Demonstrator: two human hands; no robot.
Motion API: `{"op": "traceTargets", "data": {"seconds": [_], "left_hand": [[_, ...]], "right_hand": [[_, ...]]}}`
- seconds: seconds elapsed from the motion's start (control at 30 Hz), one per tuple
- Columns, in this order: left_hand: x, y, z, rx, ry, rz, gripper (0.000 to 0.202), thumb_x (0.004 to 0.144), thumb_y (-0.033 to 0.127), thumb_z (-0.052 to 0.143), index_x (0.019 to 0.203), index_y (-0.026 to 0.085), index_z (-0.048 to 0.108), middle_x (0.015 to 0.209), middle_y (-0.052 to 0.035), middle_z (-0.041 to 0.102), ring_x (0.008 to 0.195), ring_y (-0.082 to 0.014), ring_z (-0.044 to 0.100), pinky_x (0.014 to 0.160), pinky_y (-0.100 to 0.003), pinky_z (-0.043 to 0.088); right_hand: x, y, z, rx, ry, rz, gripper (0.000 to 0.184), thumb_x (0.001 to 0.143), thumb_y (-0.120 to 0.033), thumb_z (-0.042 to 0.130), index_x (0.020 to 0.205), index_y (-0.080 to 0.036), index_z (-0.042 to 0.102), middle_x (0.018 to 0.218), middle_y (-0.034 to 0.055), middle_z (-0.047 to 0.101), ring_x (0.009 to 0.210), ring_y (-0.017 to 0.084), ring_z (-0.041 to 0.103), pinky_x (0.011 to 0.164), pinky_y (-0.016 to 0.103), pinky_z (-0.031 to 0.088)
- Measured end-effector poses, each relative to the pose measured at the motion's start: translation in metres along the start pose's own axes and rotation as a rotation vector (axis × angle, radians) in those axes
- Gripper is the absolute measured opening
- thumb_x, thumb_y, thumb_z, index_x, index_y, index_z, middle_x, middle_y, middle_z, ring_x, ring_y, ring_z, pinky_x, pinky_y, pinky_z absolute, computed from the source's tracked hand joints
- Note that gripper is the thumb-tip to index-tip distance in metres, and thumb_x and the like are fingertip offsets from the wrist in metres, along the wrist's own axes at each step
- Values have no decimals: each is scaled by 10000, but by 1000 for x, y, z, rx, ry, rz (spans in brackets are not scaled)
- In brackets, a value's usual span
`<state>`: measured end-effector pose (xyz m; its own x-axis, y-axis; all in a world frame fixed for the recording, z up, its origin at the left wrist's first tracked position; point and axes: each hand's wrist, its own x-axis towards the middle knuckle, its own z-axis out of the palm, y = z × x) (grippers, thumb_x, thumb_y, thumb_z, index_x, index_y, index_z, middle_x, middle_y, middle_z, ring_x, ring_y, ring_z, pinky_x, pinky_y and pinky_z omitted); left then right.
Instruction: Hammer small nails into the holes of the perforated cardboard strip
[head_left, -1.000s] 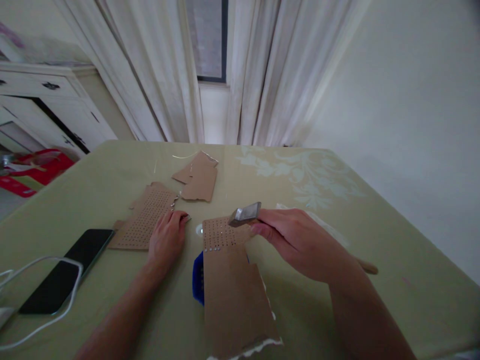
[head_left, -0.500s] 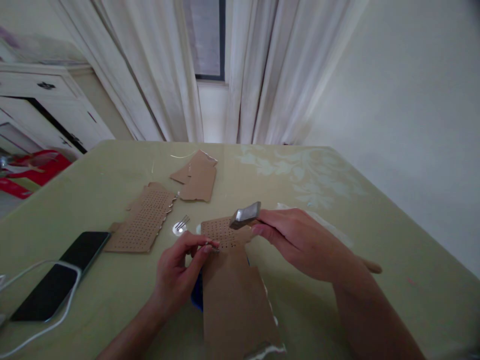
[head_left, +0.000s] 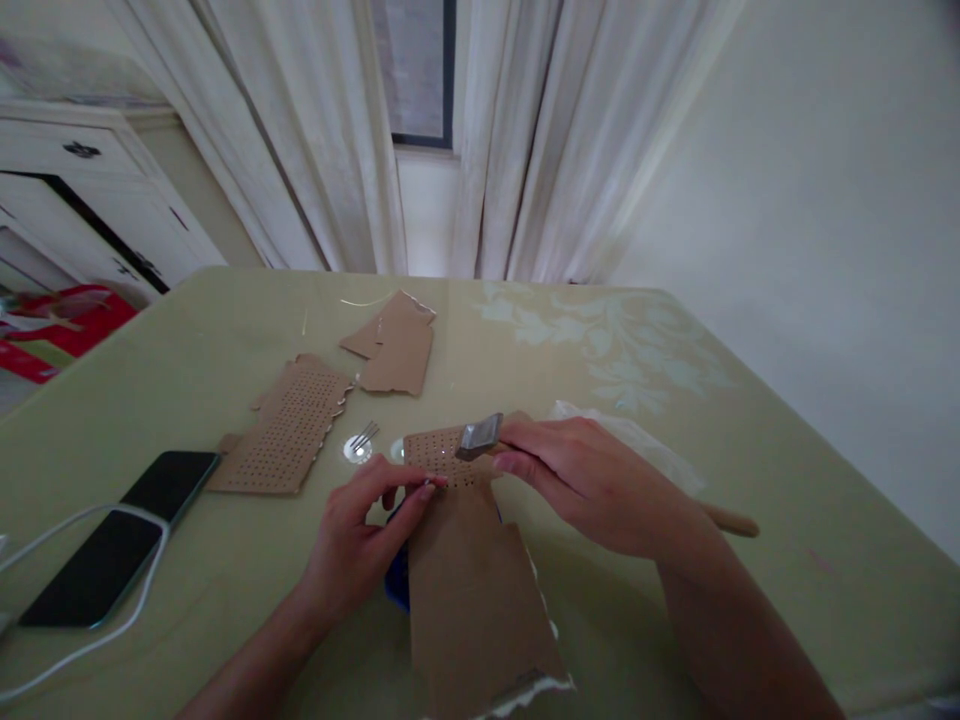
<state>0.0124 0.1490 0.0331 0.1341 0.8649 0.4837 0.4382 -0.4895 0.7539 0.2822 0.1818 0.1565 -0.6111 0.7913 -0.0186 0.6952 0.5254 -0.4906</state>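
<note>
My right hand [head_left: 585, 475] is closed around the wooden handle of a hammer [head_left: 480, 437], gripping it close to the metal head. The head hovers over a brown cardboard sheet [head_left: 480, 590] with rows of small holes at its far end. At the left side of those holes, my left hand [head_left: 371, 530] pinches a small nail [head_left: 428, 484] between thumb and forefinger; its tip is hidden. Beneath the cardboard a blue object [head_left: 397, 583] shows only at its edges. Several loose nails [head_left: 365, 436] lie on a shiny round disc just beyond my left hand.
Another perforated cardboard piece [head_left: 289, 430] lies to the left, beside a black phone [head_left: 124, 540] crossed by a white cable [head_left: 150, 600]. Torn cardboard scraps [head_left: 401, 350] lie farther back. Clear plastic film [head_left: 637, 440] is behind my right hand. Curtains hang beyond the table.
The hammer head has shifted slightly left, nearer my left fingers. My left fingertips have moved a little right and away from me over the holes, still pinching.
</note>
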Motion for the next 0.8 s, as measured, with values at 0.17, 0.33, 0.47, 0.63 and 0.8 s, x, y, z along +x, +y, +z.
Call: {"op": "traceTargets", "data": {"seconds": [0.17, 0.33, 0.47, 0.63, 0.8], "left_hand": [[-1, 0, -1, 3, -6, 51, 168, 1005, 168, 754, 1072, 291, 847, 907, 34, 846, 647, -116, 609, 624, -224, 509], [1, 1, 0, 9, -15, 56, 173, 1016, 169, 749, 1087, 294, 844, 900, 47, 837, 640, -106, 598, 613, -209, 496], [0, 1, 1, 35, -19, 62, 178, 1025, 168, 743, 1098, 292, 848, 879, 48, 817, 636, -101, 586, 609, -202, 488], [-2, 2, 1, 54, -20, 70, 174, 1024, 177, 753, 1107, 295, 850, 858, 49, 794, 639, -100, 587, 601, -192, 487], [-3, 3, 0, 67, -16, 95, 205, 1015, 140, 748, 1114, 291, 846, 833, 47, 782, 659, -108, 600, 614, -184, 503]], "right_hand": [[-1, -1, 1, -19, -4, -11, 239, 1203, -309, 531, 1157, -211, 745, 1098, 59, 835, 984, 254, 759, 872, 375, 445], [-1, 0, 1, -41, 4, -14, 239, 1202, -308, 536, 1107, -208, 732, 1053, 49, 821, 943, 243, 743, 835, 364, 426], [-2, -1, 0, -35, -9, 2, 238, 1203, -311, 533, 1114, -207, 728, 1053, 48, 817, 957, 246, 745, 838, 360, 426], [-3, -2, 1, -49, -7, -12, 227, 1202, -316, 542, 1128, -210, 728, 1074, 48, 825, 960, 251, 751, 841, 369, 424], [-2, -1, 1, -43, -12, -9, 247, 1209, -336, 527, 1137, -215, 730, 1083, 49, 832, 978, 249, 762, 846, 362, 435]]}}
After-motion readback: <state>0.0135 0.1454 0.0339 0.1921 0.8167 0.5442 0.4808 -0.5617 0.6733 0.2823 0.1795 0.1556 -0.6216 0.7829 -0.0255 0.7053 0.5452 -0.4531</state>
